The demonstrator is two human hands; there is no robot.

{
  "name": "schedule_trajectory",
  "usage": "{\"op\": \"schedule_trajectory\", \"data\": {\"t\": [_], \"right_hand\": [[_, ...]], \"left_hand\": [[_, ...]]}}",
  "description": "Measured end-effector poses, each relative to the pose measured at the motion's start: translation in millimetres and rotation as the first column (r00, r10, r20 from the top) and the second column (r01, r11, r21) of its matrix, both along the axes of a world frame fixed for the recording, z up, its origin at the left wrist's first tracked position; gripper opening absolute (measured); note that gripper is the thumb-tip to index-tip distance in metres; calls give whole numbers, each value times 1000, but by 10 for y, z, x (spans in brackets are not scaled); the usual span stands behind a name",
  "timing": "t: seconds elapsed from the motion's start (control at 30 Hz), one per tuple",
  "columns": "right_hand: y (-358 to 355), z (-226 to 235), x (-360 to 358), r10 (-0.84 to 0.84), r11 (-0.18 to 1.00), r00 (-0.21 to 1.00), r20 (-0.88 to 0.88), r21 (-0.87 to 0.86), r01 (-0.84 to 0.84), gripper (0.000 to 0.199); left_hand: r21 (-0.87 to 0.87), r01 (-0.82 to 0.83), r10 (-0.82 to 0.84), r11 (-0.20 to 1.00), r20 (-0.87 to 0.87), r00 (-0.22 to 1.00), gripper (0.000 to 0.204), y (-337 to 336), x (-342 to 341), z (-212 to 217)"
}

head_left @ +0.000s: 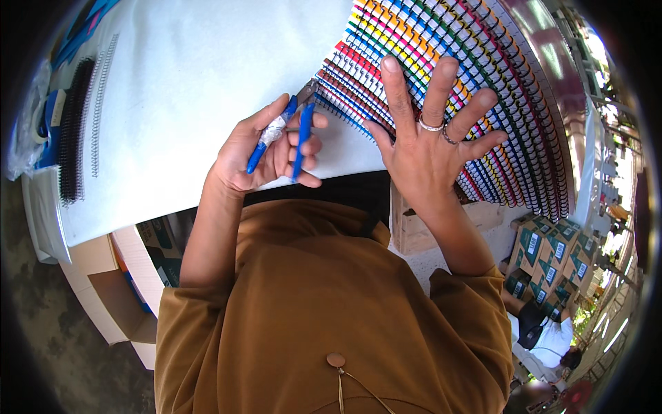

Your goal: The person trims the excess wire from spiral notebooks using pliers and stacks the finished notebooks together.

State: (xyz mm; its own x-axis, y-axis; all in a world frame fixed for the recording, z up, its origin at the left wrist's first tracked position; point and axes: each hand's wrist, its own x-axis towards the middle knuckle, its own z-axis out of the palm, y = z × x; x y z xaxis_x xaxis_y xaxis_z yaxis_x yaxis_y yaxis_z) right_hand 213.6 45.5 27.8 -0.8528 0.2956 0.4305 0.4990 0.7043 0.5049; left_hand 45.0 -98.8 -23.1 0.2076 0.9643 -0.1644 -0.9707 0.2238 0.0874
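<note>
My left hand (238, 152) holds a pair of blue-handled pliers (305, 134), one handle wrapped in pale tape. The handles are spread apart, and the metal jaws reach the near left end of a row of spiral-bound notebooks (527, 148). These lie overlapped in a curved fan, their wire coils and coloured edges facing up. Over the fan, my right hand (424, 155) is spread flat with its fingers apart, two of them ringed. It holds nothing; whether the palm presses on the notebooks is hard to tell.
Under the work is a white-topped table (193, 69). Dark binding coils (72, 131) and a thin coil (103, 103) lie at its left. An open cardboard box (114, 297) stands below left, a wooden crate (414, 231) below right. Stacked cartons (552, 255) and another person (555, 341) are farther right.
</note>
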Motion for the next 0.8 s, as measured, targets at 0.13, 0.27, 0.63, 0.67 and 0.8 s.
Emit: {"op": "schedule_trajectory", "data": {"t": [0.13,0.27,0.63,0.67,0.8], "right_hand": [[-20,-35,-14,-6,1000,1000,-3,25,6,100],[-20,-94,-24,-29,999,999,-19,44,30,105],[-16,-133,-56,-13,997,998,-65,75,18,105],[-16,-182,-63,-8,997,997,-76,72,14,105],[-23,-302,-59,21,997,998,-59,77,-16,106]], "left_hand": [[-396,-204,-352,895,-910,219,51,68,82,427],[-331,-225,-398,917,-803,-442,53,134,112,508],[-353,-49,-187,934,-603,775,58,39,-64,330],[-451,-141,-369,881,-844,390,54,69,-6,408],[-303,-167,-338,938,-697,-633,53,131,77,459]]}}
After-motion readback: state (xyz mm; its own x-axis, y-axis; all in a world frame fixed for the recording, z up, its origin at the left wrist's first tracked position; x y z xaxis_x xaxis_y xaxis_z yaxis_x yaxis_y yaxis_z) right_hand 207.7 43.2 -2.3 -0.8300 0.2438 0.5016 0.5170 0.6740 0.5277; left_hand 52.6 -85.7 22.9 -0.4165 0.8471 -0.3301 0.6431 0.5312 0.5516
